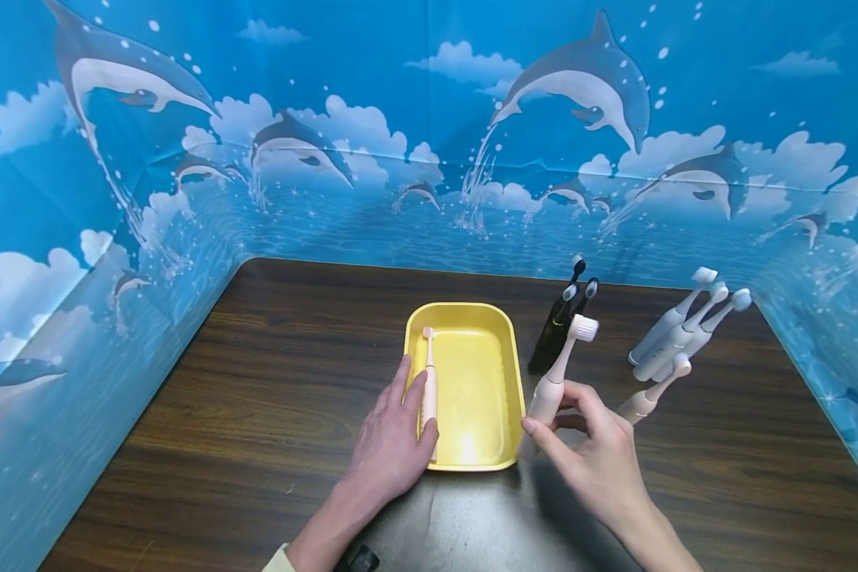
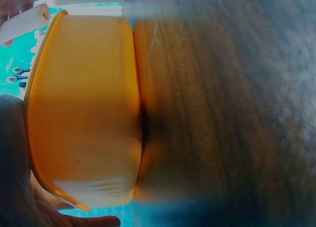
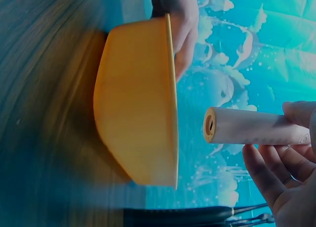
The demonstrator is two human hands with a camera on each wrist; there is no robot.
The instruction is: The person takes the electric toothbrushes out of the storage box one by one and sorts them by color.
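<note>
A pale pink electric toothbrush (image 1: pixel 547 395) stands tilted in my right hand (image 1: pixel 600 453), pinched between thumb and fingers just right of the yellow tray (image 1: pixel 517 397). In the right wrist view the handle (image 3: pixel 247 126) shows its round base, raised above the tray's rim. My left hand (image 1: pixel 393 445) lies over the tray's left edge with its fingers fairly straight. Beside those fingers, along the inner left wall, a second pink electric toothbrush (image 1: pixel 430 389) lies in the tray, its lower part partly covered by the hand. Whether the hand touches that brush I cannot tell.
Several black electric toothbrushes (image 1: pixel 552 338) stand behind my right hand. Several pale grey-white ones (image 1: pixel 675 343) stand farther right, and another pink one (image 1: pixel 639 403) is partly behind the hand. A dolphin-printed backdrop (image 1: pixel 429 214) borders the dark wooden table (image 1: pixel 257 381).
</note>
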